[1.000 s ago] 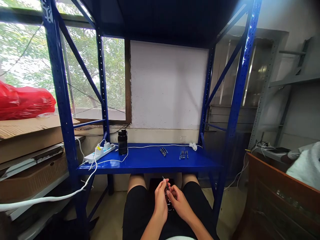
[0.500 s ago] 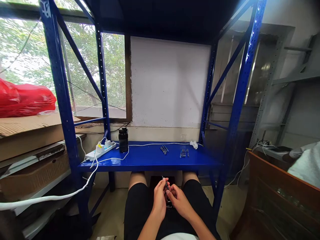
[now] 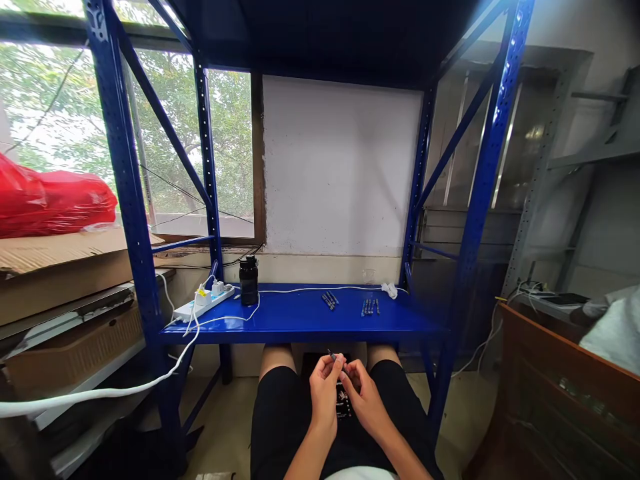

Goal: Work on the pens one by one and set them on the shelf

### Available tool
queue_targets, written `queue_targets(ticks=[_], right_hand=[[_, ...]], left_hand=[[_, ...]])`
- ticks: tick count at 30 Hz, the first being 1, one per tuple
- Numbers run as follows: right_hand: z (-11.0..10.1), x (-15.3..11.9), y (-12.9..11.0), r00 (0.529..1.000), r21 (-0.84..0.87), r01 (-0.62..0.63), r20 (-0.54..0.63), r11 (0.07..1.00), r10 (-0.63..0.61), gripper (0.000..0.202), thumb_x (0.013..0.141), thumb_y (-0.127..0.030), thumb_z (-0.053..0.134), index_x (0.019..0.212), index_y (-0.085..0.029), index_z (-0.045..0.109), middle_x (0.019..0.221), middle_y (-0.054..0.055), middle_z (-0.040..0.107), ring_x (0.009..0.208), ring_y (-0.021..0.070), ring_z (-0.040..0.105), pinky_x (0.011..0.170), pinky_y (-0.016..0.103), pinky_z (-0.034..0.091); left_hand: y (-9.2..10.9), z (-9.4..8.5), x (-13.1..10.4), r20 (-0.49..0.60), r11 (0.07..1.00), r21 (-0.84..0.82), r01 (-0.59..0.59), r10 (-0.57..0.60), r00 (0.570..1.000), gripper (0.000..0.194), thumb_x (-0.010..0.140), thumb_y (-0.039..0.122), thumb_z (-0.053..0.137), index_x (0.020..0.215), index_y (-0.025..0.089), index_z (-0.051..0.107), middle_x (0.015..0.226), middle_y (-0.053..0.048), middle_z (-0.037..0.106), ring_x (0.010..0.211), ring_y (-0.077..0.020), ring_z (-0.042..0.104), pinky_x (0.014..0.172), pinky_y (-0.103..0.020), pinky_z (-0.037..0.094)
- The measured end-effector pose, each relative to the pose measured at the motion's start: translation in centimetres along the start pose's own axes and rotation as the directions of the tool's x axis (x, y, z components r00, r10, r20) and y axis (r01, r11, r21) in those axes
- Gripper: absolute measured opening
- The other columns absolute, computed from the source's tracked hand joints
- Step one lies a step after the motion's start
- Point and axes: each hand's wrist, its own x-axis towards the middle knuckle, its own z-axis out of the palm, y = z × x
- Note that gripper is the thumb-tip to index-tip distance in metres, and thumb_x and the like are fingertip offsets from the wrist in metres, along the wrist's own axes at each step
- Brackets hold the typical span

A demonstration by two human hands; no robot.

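Note:
Above my lap, my left hand (image 3: 325, 393) and my right hand (image 3: 363, 393) meet with bent fingers around a small dark pen-like piece (image 3: 332, 355). Its thin tip sticks out past my left fingertips; the rest is hidden by the fingers. Both hands are closed, thumbs and fingertips pinched together. Below them a black item with white print (image 3: 343, 404) shows between my wrists. On the blue shelf (image 3: 290, 320) lie two groups of similar dark pens, one near the middle (image 3: 330, 301) and one further right (image 3: 371, 307).
A black bottle (image 3: 249, 281) and a white power strip (image 3: 200, 304) stand on the shelf's left part. A white cable (image 3: 150, 385) crosses the left foreground. Blue posts (image 3: 475, 220) frame the shelf. A brown wooden piece (image 3: 565, 393) is at right.
Both hands have shifted slightly to the right, with the pen-like piece tilted further left. More of the printed black item shows beneath them.

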Motion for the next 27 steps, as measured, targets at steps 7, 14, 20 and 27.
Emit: queue_targets(ticks=[7, 14, 20, 27], right_hand=[[-0.1, 0.2, 1.3, 0.997, -0.016, -0.008, -0.072, 1.0, 0.007, 0.041, 0.098, -0.063, 0.067, 0.092, -0.023, 0.058, 0.085, 0.003, 0.067, 0.077, 0.0218, 0.064, 0.072, 0.031, 0.05], [-0.3, 0.2, 0.5, 1.0, 0.02, 0.012, -0.021, 1.0, -0.012, 0.04, 0.102, -0.061, 0.062, 0.092, -0.022, 0.064, 0.087, 0.003, 0.07, 0.081, 0.0225, 0.067, 0.077, 0.031, 0.051], [-0.3, 0.4, 0.0, 0.999, -0.024, 0.027, -0.029, 0.999, -0.028, 0.044, 0.104, -0.064, 0.056, 0.101, -0.022, 0.069, 0.098, 0.007, 0.075, 0.091, 0.0259, 0.071, 0.083, 0.033, 0.052], [-0.3, 0.4, 0.6, 0.997, 0.011, 0.009, -0.08, 1.0, -0.008, 0.044, 0.099, -0.065, 0.064, 0.089, -0.022, 0.063, 0.084, 0.004, 0.07, 0.077, 0.0222, 0.066, 0.072, 0.03, 0.05]], left_hand=[[-0.4, -0.4, 0.3, 0.047, 0.996, 0.082, -0.03, 0.026, 0.999, 0.05, 0.077, 0.055, 0.091, 0.106, 0.015, 0.084, 0.103, -0.014, 0.081, 0.105, -0.0293, 0.073, 0.093, -0.036, 0.055], [-0.5, -0.6, 0.3, 0.042, 0.994, 0.102, -0.044, 0.04, 0.998, 0.056, 0.078, 0.059, 0.089, 0.114, 0.017, 0.084, 0.105, -0.014, 0.081, 0.108, -0.0317, 0.074, 0.097, -0.039, 0.055], [-0.9, -0.6, 0.6, 0.04, 0.997, 0.072, -0.032, 0.029, 0.999, 0.059, 0.079, 0.06, 0.087, 0.118, 0.016, 0.081, 0.107, -0.015, 0.081, 0.106, -0.0315, 0.075, 0.095, -0.041, 0.058], [-1.4, -0.6, 0.7, 0.065, 0.998, 0.054, -0.039, 0.035, 0.997, 0.053, 0.079, 0.057, 0.089, 0.11, 0.016, 0.079, 0.109, -0.016, 0.082, 0.106, -0.0325, 0.076, 0.097, -0.043, 0.059]])
